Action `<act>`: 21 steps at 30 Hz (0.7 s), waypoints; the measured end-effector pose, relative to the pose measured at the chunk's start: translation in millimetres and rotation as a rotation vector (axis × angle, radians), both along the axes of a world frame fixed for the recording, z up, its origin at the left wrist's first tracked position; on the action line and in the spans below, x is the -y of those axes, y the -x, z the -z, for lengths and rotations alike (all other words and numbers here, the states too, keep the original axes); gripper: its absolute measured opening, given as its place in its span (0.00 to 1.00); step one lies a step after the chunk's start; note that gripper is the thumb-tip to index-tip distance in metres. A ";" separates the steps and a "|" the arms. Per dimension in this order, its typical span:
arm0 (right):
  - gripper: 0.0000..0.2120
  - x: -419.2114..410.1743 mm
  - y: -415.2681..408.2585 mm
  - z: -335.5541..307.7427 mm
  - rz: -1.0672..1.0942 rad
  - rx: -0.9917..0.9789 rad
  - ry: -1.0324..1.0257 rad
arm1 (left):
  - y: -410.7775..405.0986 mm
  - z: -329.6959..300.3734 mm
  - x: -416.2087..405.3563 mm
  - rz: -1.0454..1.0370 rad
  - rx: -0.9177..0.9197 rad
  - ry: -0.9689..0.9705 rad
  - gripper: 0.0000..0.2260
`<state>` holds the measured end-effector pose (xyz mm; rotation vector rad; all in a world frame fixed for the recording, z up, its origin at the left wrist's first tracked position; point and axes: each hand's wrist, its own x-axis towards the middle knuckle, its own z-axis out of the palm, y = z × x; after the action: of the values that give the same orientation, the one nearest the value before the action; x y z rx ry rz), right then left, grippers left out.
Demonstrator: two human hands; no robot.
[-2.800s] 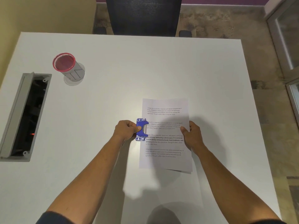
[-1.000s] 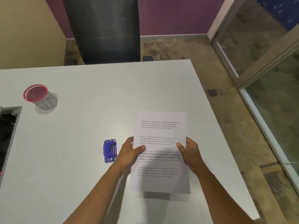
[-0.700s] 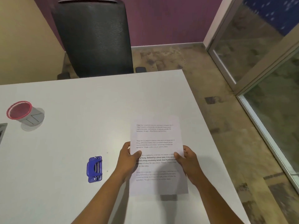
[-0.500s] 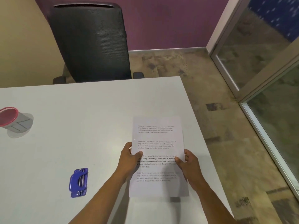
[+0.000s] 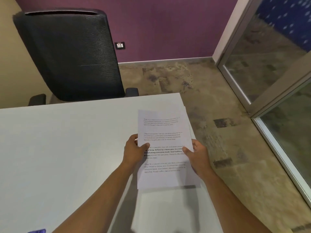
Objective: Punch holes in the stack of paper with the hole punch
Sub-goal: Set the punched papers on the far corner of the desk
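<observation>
A stack of white printed paper [image 5: 164, 130] is held up above the white table [image 5: 67, 140], near its right edge. My left hand [image 5: 134, 151] grips the stack's left edge with the thumb on top. My right hand [image 5: 197, 155] grips the right edge the same way. The blue hole punch [image 5: 37, 231] lies on the table at the bottom left, only its top edge showing, well apart from both hands.
A black mesh office chair [image 5: 70, 54] stands behind the table's far edge. To the right the table ends over a mottled brown floor [image 5: 218, 132], with a glass partition [image 5: 277, 73] beyond. A wall socket [image 5: 119, 45] sits on the purple wall.
My left hand let go of the hole punch and took the paper's left edge. Both hands lifted the stack off the table. The view swung up and right, so the punch slid to the bottom left.
</observation>
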<state>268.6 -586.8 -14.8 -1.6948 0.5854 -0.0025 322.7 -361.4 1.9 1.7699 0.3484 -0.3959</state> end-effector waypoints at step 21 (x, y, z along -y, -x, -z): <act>0.18 25.2 -130.5 41.4 -0.022 0.086 0.523 | -109.9 32.5 53.8 0.043 0.237 -0.298 0.20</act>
<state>399.1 -612.0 -56.2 -2.1943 0.5285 -0.2293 432.5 -415.2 -30.7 2.0940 0.2085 -0.1660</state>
